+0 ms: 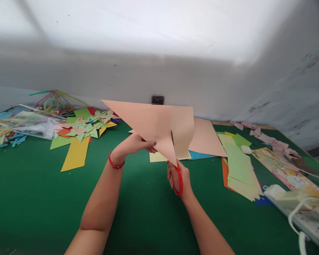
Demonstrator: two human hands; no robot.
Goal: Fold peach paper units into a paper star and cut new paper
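Note:
A large peach-coloured sheet of paper (146, 117), folded to a point at the left, is held up above the green table (138, 212). My left hand (138, 143) grips its lower edge, thumb on the near face. My right hand (179, 179) is closed round the red handles of a pair of scissors (180, 180). Their dark blades run up into the paper, and the sheet is parted along them, with the right-hand part curving away. Part of the blades is hidden by the paper. Behind lie another peach sheet (206, 138) and a pale yellow sheet (156, 157).
Star-shaped paper cutouts (82, 129) and a yellow strip (76, 154) lie at the left, beside a clear plastic bag (42, 125) and thin coloured strips (5, 131). On the right are green paper pieces (238, 161), a white power strip (303, 216) with cables, and pink scraps (279, 145).

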